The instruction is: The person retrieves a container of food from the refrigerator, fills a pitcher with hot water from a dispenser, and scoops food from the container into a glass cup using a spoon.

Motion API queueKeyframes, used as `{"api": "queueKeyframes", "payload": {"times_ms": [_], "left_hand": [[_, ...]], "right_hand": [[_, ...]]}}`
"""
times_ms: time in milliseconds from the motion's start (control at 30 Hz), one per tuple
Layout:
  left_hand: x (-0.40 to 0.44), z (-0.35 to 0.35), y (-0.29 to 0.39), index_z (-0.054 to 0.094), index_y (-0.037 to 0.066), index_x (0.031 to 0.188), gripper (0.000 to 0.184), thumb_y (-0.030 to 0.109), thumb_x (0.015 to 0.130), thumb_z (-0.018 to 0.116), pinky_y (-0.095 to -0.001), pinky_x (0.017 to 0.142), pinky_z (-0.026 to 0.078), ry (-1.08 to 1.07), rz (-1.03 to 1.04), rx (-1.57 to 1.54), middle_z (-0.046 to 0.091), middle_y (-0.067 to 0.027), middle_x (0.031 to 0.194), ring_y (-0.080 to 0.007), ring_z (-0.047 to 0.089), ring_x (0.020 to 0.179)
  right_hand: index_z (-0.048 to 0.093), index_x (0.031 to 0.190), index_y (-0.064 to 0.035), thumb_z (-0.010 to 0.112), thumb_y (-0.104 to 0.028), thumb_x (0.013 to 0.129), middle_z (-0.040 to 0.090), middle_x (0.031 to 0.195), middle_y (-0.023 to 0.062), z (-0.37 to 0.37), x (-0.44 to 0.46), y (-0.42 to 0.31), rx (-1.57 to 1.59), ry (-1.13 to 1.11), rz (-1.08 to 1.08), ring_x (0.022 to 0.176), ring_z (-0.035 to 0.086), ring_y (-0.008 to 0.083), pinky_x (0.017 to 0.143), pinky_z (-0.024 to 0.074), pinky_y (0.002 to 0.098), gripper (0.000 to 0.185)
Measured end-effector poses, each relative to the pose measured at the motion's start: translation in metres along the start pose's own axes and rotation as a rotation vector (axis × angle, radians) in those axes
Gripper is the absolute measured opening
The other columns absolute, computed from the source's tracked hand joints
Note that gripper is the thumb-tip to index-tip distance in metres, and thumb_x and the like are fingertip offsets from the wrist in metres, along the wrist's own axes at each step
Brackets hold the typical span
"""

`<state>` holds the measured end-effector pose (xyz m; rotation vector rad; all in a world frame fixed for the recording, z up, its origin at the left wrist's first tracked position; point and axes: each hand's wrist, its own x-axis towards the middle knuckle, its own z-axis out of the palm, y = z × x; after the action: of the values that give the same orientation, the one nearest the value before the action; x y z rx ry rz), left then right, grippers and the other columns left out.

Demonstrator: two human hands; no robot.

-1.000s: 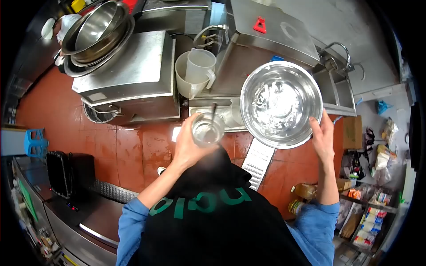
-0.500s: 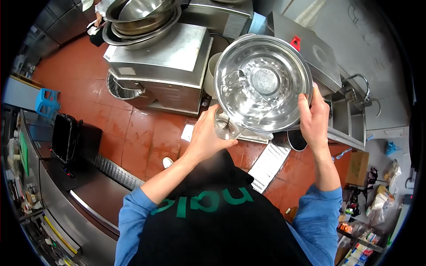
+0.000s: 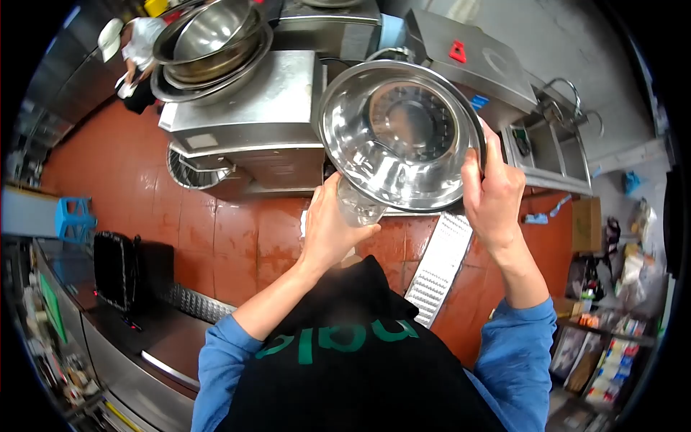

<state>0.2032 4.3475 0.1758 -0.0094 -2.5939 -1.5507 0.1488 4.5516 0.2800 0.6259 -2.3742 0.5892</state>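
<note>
My left hand (image 3: 332, 225) is wrapped round a clear cup (image 3: 360, 207), low in front of my chest. My right hand (image 3: 495, 189) grips the right rim of a shiny steel bowl (image 3: 403, 176), thumb over the inside. The bowl is tilted, and its lower left rim lies over the mouth of the cup, hiding part of it. Whether rim and cup touch, I cannot tell. Reflections hide how much liquid is in either.
Nested steel bowls (image 3: 216, 81) stand on a steel cabinet (image 3: 252, 108) at the upper left, with a person (image 3: 140, 54) beyond. A sink (image 3: 551, 155) is at the right. A blue stool (image 3: 74, 219) and black case (image 3: 115, 270) are at the left.
The bowl has moved left and tipped over the cup, which was apart from it a second ago. The dark stick seen in the cup earlier no longer shows.
</note>
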Motion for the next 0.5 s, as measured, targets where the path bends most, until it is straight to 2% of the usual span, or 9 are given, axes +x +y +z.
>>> {"api": "queueKeyframes", "payload": {"times_ms": [33, 100, 233, 267, 333, 433, 467, 500], "left_hand": [[-0.002, 0.000, -0.001, 0.037, -0.003, 0.129, 0.091, 0.015, 0.054, 0.086, -0.0404, 0.090, 0.045, 0.001, 0.020, 0.028, 0.055, -0.0188, 0.113, -0.0325, 0.052, 0.107], [-0.002, 0.001, 0.000, 0.039, -0.003, 0.127, 0.089, 0.015, 0.054, 0.086, -0.0408, 0.089, 0.045, -0.015, 0.053, 0.041, 0.055, -0.0186, 0.111, -0.0327, 0.052, 0.106], [0.006, 0.017, 0.005, 0.043, -0.003, 0.122, 0.084, 0.016, 0.053, 0.086, -0.0417, 0.089, 0.044, -0.076, 0.082, 0.008, 0.055, -0.0198, 0.109, -0.0346, 0.053, 0.104], [0.009, 0.024, 0.010, 0.044, -0.004, 0.122, 0.084, 0.017, 0.053, 0.087, -0.0418, 0.091, 0.044, -0.088, 0.097, 0.002, 0.055, -0.0202, 0.112, -0.0345, 0.054, 0.105], [0.011, 0.042, 0.018, 0.044, -0.005, 0.123, 0.087, 0.021, 0.053, 0.088, -0.0412, 0.093, 0.043, -0.114, 0.111, 0.016, 0.055, -0.0212, 0.115, -0.0348, 0.055, 0.107], [0.015, 0.083, 0.038, 0.042, -0.005, 0.126, 0.090, 0.021, 0.053, 0.087, -0.0405, 0.095, 0.042, -0.079, 0.196, -0.018, 0.055, -0.0216, 0.119, -0.0341, 0.055, 0.110], [0.017, 0.094, 0.054, 0.041, -0.003, 0.129, 0.091, 0.018, 0.054, 0.087, -0.0381, 0.097, 0.041, -0.119, 0.210, -0.033, 0.054, -0.0193, 0.121, -0.0308, 0.054, 0.113], [0.020, 0.112, 0.058, 0.040, -0.002, 0.130, 0.091, 0.018, 0.054, 0.086, -0.0388, 0.098, 0.041, -0.125, 0.235, -0.092, 0.053, -0.0185, 0.122, -0.0310, 0.053, 0.113]], "right_hand": [[0.053, 0.126, -0.0039, 0.056, 0.001, 0.079, 0.045, 0.049, 0.0065, -0.004, -0.004, -0.005, -0.071, 0.001, -0.017, 0.039, 0.047, 0.0194, 0.043, 0.0378, 0.0321, 0.048], [0.051, 0.126, -0.0004, 0.052, 0.005, 0.082, 0.055, 0.057, 0.0091, -0.013, -0.011, -0.016, -0.126, -0.043, 0.015, 0.045, 0.053, 0.0155, 0.047, 0.0413, 0.0275, 0.045], [0.053, 0.123, 0.0054, 0.055, 0.010, 0.074, 0.061, 0.068, 0.0102, -0.033, -0.025, -0.018, -0.195, 0.067, -0.136, 0.040, 0.045, 0.0153, 0.042, 0.0373, 0.0309, 0.049], [0.053, 0.119, 0.0092, 0.056, 0.011, 0.069, 0.066, 0.081, 0.0140, -0.044, -0.027, -0.019, -0.218, 0.048, -0.166, 0.042, 0.047, 0.0155, 0.043, 0.0384, 0.0297, 0.050], [0.057, 0.120, 0.0050, 0.061, 0.000, 0.056, 0.059, 0.064, 0.0040, -0.052, -0.035, -0.003, -0.248, 0.198, -0.237, 0.044, 0.049, 0.0150, 0.043, 0.0399, 0.0292, 0.064], [0.058, 0.116, 0.0080, 0.061, 0.002, 0.056, 0.067, 0.084, 0.0118, -0.090, -0.050, 0.029, -0.376, 0.226, -0.218, 0.046, 0.051, 0.0161, 0.046, 0.0433, 0.0266, 0.061], [0.058, 0.115, 0.0089, 0.061, 0.003, 0.056, 0.067, 0.090, 0.0143, -0.104, -0.060, 0.042, -0.409, 0.254, -0.169, 0.046, 0.051, 0.0168, 0.046, 0.0439, 0.0263, 0.059], [0.058, 0.113, 0.0097, 0.061, 0.004, 0.056, 0.068, 0.096, 0.0168, -0.120, -0.072, 0.057, -0.443, 0.284, -0.120, 0.046, 0.052, 0.0175, 0.047, 0.0445, 0.0260, 0.058]]}}
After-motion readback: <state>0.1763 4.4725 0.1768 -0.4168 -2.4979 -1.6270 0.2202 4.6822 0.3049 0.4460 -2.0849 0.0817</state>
